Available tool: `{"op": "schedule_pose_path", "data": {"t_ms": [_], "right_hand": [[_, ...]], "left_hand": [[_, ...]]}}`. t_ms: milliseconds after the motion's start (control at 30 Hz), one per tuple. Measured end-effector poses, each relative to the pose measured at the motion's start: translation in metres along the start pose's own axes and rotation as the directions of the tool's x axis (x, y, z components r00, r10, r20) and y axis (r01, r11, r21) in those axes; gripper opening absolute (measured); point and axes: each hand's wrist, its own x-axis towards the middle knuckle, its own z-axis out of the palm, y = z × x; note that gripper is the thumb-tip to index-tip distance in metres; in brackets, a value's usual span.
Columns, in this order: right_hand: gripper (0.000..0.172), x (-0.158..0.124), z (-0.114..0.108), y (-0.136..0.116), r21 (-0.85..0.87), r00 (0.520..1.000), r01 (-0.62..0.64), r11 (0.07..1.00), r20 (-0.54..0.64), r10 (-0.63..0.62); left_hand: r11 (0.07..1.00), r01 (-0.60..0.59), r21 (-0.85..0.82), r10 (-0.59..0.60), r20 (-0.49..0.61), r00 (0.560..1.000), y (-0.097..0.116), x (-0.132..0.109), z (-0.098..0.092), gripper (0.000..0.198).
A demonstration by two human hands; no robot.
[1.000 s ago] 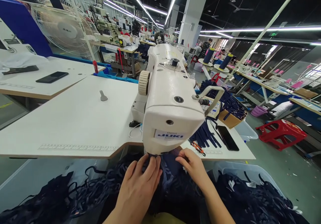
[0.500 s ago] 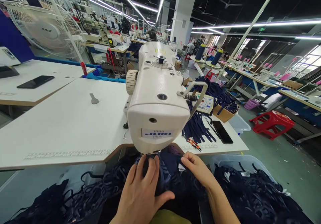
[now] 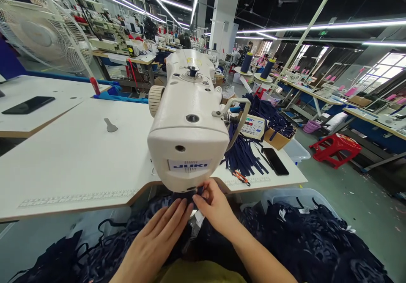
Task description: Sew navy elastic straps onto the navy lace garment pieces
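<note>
A white JUKI sewing machine [image 3: 187, 126] stands on a white table [image 3: 79, 152] in front of me. Dark navy fabric [image 3: 209, 236] lies under its head and spills toward me. My left hand [image 3: 161, 236] lies flat on the fabric with its fingers stretched toward the needle area. My right hand [image 3: 215, 204] is just under the machine's head and pinches the navy fabric at its fingertips. The needle itself is hidden behind the machine's head.
Navy straps [image 3: 242, 156], a black phone [image 3: 275, 161] and orange snips [image 3: 240, 176] lie on the table's right part. A bin of navy pieces [image 3: 311, 240] stands at my right, another pile [image 3: 63, 257] at my left. A fan [image 3: 41, 33] and a red stool [image 3: 336, 145] stand farther off.
My right hand has moved left to the needle area and closed on the fabric. My left hand has slid back a little. The view has shifted right.
</note>
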Motion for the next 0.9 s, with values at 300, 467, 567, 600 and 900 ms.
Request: {"op": "schedule_pose_path", "data": {"t_ms": [300, 467, 567, 600, 900], "right_hand": [[0.036, -0.008, -0.029, -0.007, -0.206, 0.967, 0.225, 0.952, 0.166, -0.192], [0.036, -0.004, -0.023, 0.004, -0.215, 0.946, 0.315, 0.925, 0.154, -0.286], [0.039, -0.002, -0.022, 0.003, -0.207, 0.934, 0.341, 0.917, 0.186, -0.305], [0.04, -0.001, -0.022, 0.002, -0.206, 0.931, 0.343, 0.916, 0.2, -0.304], [0.037, 0.01, -0.023, -0.006, -0.266, 0.918, 0.359, 0.894, 0.272, -0.288]], "left_hand": [[0.961, 0.088, -0.261, -0.103, -0.046, 0.994, 0.005, 0.0, 0.012, 0.041], [0.963, 0.133, -0.235, -0.149, -0.052, 0.987, 0.01, 0.002, 0.014, 0.044], [0.969, 0.168, -0.181, -0.18, -0.047, 0.983, 0.012, 0.002, 0.015, 0.045], [0.97, 0.174, -0.167, -0.184, -0.043, 0.982, 0.012, 0.001, 0.015, 0.045], [0.963, 0.24, -0.122, -0.246, -0.038, 0.969, 0.015, -0.001, 0.014, 0.049]]}}
